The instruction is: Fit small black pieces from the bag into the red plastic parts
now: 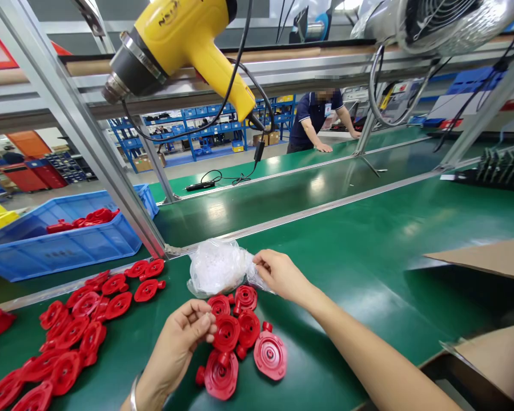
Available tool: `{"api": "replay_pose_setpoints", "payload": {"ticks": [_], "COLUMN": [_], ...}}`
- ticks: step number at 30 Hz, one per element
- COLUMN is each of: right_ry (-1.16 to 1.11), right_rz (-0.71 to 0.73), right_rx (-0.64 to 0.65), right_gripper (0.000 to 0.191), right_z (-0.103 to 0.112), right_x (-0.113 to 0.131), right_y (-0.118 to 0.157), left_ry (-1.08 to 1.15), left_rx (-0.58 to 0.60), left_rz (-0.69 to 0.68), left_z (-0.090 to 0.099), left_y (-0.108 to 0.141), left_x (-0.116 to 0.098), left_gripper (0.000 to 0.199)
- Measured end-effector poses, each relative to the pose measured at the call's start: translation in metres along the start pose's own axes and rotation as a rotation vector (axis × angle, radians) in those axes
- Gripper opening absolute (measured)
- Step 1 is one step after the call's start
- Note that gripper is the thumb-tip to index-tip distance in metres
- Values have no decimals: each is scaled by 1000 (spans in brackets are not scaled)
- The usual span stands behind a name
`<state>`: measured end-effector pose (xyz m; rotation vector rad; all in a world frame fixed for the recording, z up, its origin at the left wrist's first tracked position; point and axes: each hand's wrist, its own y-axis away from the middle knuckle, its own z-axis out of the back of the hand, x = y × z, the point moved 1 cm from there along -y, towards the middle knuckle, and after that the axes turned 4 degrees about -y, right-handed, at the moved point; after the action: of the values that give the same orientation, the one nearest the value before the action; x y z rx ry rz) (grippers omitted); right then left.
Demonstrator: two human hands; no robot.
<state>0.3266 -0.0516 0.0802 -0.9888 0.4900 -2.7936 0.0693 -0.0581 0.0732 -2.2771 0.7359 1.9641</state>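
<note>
My right hand [278,275] pinches the loose edge of a clear plastic bag [217,267] that holds small whitish pieces. Left of it, my left hand [184,337] is closed with thumb and fingertips together; a small translucent bit seems to show at the tips, too small to name. Beneath and beside that hand lies a group of red round plastic parts [270,355], each with a short side spout. More red parts [75,331] are spread over the green table at the left.
A blue bin [64,242] with red parts stands at the left, behind a metal post. A yellow heat gun [184,45] hangs overhead. Cardboard flaps [492,257] are at the right. A person [314,117] leans on the far bench.
</note>
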Motion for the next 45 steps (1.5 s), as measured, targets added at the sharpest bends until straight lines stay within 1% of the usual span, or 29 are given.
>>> {"api": "replay_pose_setpoints", "payload": {"ticks": [3,5,7,9,11,14,18,22,28,32,36,45], "right_ry": [-127,-212,-346,-503,-618,-667,-688,-709,-763,-799,-799,-839], "right_rz": [106,170,248,333,387,378,352,351,345,341,348,315], "right_rx": [-13,9,20,5,-24,-46,-69,-43,-14,-33,-67,-74], "right_gripper": [10,8,7,5,7,9,4,2,7,11,9,7], "right_z": [-7,-14,-21,-27,-33,-39,-40,-39,-41,-44,-45,-47], "right_x": [20,34,48,58,62,62,62,65,64,63,64,66], "right_y": [11,21,31,40,46,50,51,51,52,55,55,55], "left_ry": [65,95,106,112,130,159,150,130,125,154,174,191], "left_rx": [58,80,101,123,141,167,221,255,241,254,257,244], "left_rz": [24,35,27,9,2,11,34,40,51,54,57,57], "left_z": [-3,-5,-8,-10,-11,-11,-12,-10,-10,-11,-12,-11], "left_y": [7,11,15,17,16,14,13,13,13,14,13,14], "left_x": [6,9,12,14,16,20,25,27,28,31,32,32], "left_gripper": [34,34,35,39,42,42,40,37,37,38,37,35]}}
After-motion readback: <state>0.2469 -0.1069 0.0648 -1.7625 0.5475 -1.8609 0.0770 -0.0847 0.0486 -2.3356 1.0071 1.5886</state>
